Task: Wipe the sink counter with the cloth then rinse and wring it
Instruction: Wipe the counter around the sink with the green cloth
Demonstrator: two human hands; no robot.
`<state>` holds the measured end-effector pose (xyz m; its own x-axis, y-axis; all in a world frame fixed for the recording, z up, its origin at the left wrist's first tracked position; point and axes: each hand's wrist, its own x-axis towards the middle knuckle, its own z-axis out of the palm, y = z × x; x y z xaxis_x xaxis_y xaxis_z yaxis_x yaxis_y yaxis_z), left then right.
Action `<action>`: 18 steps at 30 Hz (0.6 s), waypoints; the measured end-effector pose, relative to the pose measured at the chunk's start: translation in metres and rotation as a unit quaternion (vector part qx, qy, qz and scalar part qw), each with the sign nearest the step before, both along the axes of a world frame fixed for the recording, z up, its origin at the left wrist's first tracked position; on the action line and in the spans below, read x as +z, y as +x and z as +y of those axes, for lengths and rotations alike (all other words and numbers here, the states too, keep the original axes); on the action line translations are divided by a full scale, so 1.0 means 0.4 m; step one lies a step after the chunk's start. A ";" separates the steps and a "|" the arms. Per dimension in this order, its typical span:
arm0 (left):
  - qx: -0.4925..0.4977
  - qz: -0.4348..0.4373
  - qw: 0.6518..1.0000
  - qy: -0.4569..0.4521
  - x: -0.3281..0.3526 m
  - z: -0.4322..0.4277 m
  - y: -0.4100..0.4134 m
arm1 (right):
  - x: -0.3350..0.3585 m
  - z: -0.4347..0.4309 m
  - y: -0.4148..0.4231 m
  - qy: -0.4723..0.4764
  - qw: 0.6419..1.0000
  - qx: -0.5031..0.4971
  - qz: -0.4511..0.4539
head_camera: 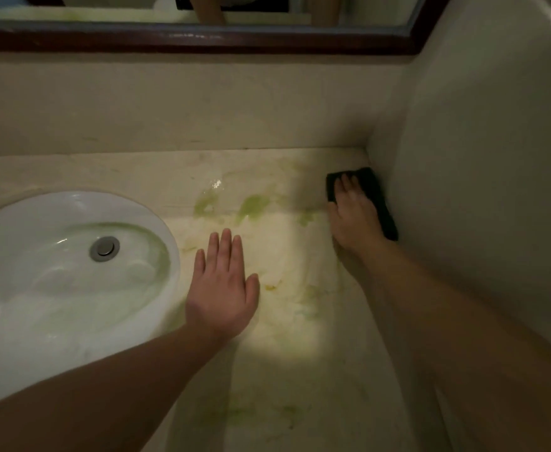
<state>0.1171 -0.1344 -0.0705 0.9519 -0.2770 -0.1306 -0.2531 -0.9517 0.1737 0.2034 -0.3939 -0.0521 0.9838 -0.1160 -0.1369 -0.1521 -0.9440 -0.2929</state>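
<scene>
At the far right corner of the table point(300, 370), where it met the side wall point(479, 158), the right hand point(352, 216) lay flat on the dark cloth point(377, 197), fingers spread and pressing down, not pinching. Cloth was touching or just beside the wall; the far edge of it showed beyond the fingertips. The left hand point(223, 288) rested open, palm down, fingers together, on the bare table just right of the white sink point(72, 272), apparently as a brace.

Green smears point(254, 205) sat between the two hands, toward the back; fainter green and yellow traces lay nearer the front edge. A wet glint point(216, 184) showed near the back. The sink bowl carried a greenish film around the drain point(104, 248). Mirror frame point(202, 40) ran above the backsplash.

Judgement: wiping stage, early; most soil was untouched. Rinse and wring not yet done.

Notes for doing this step well:
- Keep the palm flat so the whole cloth bears on the stone.
- Start tight in the corner, then draw leftward toward the sink in overlapping strokes, so soil is pushed into the bowl, not spread.
- Lift the left hand clear before the stroke reaches it.
- Fold the cloth to a clean face once loaded.
- Lighting was dim; residue at the front edge was hard to judge.
</scene>
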 end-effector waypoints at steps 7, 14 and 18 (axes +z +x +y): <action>0.004 -0.004 1.000 0.005 0.000 0.001 0.000 | 0.057 0.136 -0.218 0.274 0.959 0.070 -0.032; 0.005 -0.007 1.000 -0.002 0.002 0.003 0.000 | 0.054 0.093 -0.200 0.043 0.995 -0.049 -0.080; 0.004 -0.002 1.000 -0.006 0.004 0.001 -0.003 | 0.067 0.113 -0.194 0.034 0.984 -0.059 -0.165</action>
